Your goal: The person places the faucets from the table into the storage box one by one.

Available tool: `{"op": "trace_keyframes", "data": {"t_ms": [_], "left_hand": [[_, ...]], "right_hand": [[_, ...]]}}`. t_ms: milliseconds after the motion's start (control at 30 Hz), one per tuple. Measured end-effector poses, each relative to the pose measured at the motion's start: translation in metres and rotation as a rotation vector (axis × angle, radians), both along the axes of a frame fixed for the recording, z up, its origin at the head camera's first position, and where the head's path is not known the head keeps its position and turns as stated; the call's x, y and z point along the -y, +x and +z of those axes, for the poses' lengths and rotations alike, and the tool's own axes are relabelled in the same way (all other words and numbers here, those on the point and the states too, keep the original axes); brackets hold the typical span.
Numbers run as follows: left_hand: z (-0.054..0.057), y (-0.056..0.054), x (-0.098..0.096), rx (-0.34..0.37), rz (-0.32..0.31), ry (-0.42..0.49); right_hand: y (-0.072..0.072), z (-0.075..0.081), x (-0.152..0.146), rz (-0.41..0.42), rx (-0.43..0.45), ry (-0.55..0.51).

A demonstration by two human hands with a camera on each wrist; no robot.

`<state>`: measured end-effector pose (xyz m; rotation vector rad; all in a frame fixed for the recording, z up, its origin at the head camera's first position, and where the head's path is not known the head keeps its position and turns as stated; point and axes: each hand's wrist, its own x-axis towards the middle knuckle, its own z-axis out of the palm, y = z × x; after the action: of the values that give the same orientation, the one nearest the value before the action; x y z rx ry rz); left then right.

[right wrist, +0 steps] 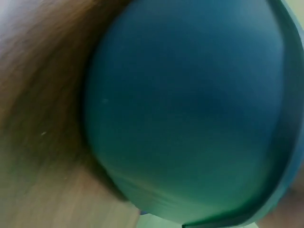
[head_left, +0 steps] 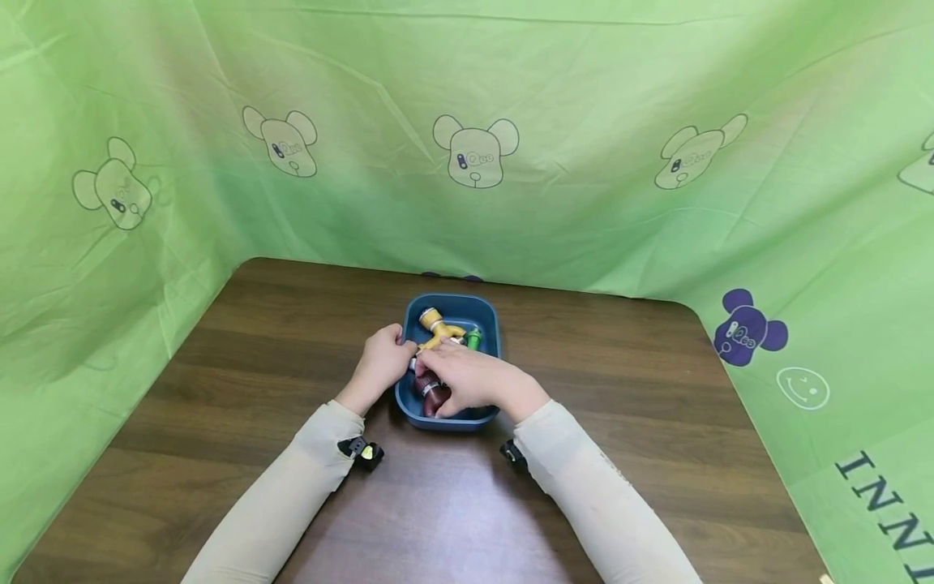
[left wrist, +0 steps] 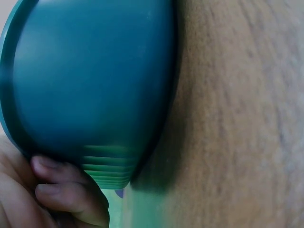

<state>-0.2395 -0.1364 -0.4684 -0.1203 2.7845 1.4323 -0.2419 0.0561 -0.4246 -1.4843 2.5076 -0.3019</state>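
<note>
A blue plastic bin stands on the wooden table with several small things inside. My left hand grips its left rim; in the left wrist view, curled fingers press against the outer wall. Reaching in over the right side, my right hand holds a dark red piece with a silvery band between thumb and fingers, near the bin's front left. Beyond that hand lie a yellow forked piece with a wide round end and a small green piece. The right palm hides part of the contents.
The brown wooden table surrounds the bin on all sides. A green curtain printed with bear heads hangs behind the table and along both sides. Dark straps with small cameras sit at the wrists.
</note>
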Motion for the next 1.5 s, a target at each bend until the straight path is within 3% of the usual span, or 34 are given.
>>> {"op": "trace_keyframes", "data": {"t_ms": [500, 1500], "left_hand": [[0.0000, 0.0002, -0.0005, 0.000, 0.000, -0.011], [-0.0009, -0.0009, 0.0000, 0.005, 0.006, -0.001]], "right_hand": [[0.0022, -0.0059, -0.0024, 0.025, -0.078, -0.012], [0.0041, -0.0085, 0.0023, 0.015, -0.120, 0.057]]}}
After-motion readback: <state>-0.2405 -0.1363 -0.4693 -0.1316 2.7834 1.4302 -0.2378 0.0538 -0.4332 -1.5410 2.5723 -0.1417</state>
